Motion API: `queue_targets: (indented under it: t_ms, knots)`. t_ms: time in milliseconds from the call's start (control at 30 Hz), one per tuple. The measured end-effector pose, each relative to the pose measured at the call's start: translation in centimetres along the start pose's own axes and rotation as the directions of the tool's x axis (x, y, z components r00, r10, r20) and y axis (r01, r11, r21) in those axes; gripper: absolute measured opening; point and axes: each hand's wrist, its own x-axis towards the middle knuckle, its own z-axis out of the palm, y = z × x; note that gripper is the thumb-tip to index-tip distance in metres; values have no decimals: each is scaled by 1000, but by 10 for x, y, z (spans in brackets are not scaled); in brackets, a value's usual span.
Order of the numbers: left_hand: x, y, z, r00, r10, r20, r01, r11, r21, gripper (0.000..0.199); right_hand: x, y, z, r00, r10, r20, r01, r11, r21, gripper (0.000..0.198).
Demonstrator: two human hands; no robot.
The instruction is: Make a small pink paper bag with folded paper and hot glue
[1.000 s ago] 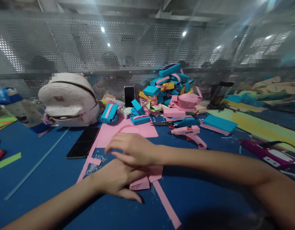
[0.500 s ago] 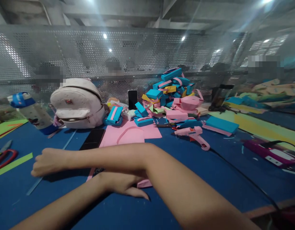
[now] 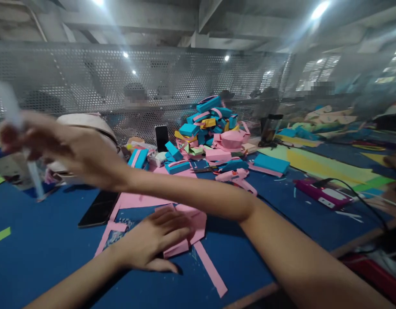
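Note:
My right hand (image 3: 65, 148) is raised at the left, its arm crossing above my left wrist. It is closed around a long translucent glue stick (image 3: 35, 180), blurred by motion. My left hand (image 3: 167, 238) lies palm down with fingers spread on a folded pink paper piece (image 3: 198, 223). A pink paper strip (image 3: 212, 268) runs from that piece towards the table's front edge. Beyond my right forearm lies a pink glue gun (image 3: 235, 176), partly covered by the arm. A black phone (image 3: 99, 208) rests on the table below my right wrist.
A pile of blue, pink and yellow paper boxes (image 3: 209, 122) stands at the back. A white backpack (image 3: 85, 122) is partly behind my right hand. To the right are a blue box (image 3: 271, 164), a purple device (image 3: 323, 193) with a cable, and yellow-green sheets (image 3: 327, 165).
My right hand has lifted the glue stick off the table, up and to the left. The view has turned right, and the pink piece under my left hand shows more fully.

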Motion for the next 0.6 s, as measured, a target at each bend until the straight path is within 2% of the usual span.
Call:
queue_targets:
  t_ms: [67, 100, 133, 167, 200, 233, 300, 333, 367, 400, 467, 500, 533, 567, 600]
  knots:
    - [1, -1, -1, 999, 2, 39, -2, 1000, 10, 76, -32, 5, -41, 982, 125, -140, -123, 992, 19, 66]
    - [2, -2, -1, 998, 7, 56, -8, 1000, 11, 76, -49, 9, -63, 959, 184, -217, -182, 983, 33, 66]
    - [2, -2, -1, 998, 11, 68, -11, 1000, 12, 77, -65, 13, -85, 920, 242, -307, -238, 970, 53, 65]
    - [2, -3, -1, 997, 12, 74, -13, 1000, 12, 78, -79, 19, -107, 859, 298, -415, -293, 953, 78, 63]
    - [2, -4, 0, 997, 11, 78, -12, 1000, 12, 79, -92, 25, -128, 768, 349, -538, -345, 932, 113, 62]
    - [2, -4, 0, 997, 8, 80, -9, 1000, 12, 79, -103, 31, -147, 642, 387, -661, -386, 909, 157, 60]
    - [1, -5, 1, 996, 1, 92, -2, 1000, 14, 79, -123, 40, -182, 356, 399, -845, -409, 880, 243, 52]
    - [1, -6, 0, 995, -3, 97, 1, 1000, 17, 79, -132, 42, -198, 327, 381, -865, -429, 875, 224, 47]
    - [1, -6, 0, 995, -4, 99, 2, 1000, 19, 80, -141, 42, -213, 345, 374, -861, -497, 851, 170, 45]
    - [2, -6, -1, 995, -1, 101, -1, 1000, 20, 81, -151, 40, -226, 390, 374, -841, -557, 823, 108, 48]
    - [4, -4, -4, 995, 4, 105, -6, 1000, 18, 83, -171, 28, -247, 533, 450, -716, -658, 753, -17, 54]
    - [5, -3, -6, 993, 8, 114, -10, 1000, 16, 84, -182, 18, -254, 615, 541, -574, -708, 699, -100, 49]
    - [7, -2, -8, 992, 12, 127, -14, 1000, 14, 86, -193, 7, -258, 665, 616, -422, -733, 648, -209, 29]
    - [8, 0, -10, 990, 18, 140, -20, 1000, 12, 87, -205, -5, -258, 658, 702, -271, -752, 592, -292, 26]
    - [10, 2, -12, 989, 26, 148, -28, 1000, 12, 88, -217, -18, -256, 633, 755, -171, -755, 553, -352, 22]
